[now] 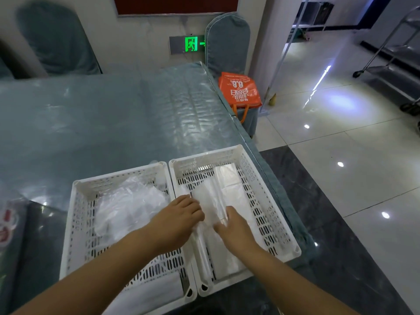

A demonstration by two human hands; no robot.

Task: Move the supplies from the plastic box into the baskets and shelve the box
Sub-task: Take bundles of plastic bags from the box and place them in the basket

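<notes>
Two white slotted plastic baskets stand side by side at the near edge of the table. The left basket (75, 214) holds a crumpled pile of clear plastic bags (129, 205). The right basket (270, 201) holds flat clear-wrapped white packs (229, 176). My left hand (179, 214) and my right hand (236, 226) both reach into the right basket and grip a long clear-wrapped pack (211, 198) lying along its left side. The plastic box is not in view.
The table (91, 119) has a grey-blue cloth under clear plastic film. Covered chairs stand behind it; an orange bag (239, 89) sits on one at the right. Glossy tiled floor lies to the right, with a metal trolley (391, 64) at the far right.
</notes>
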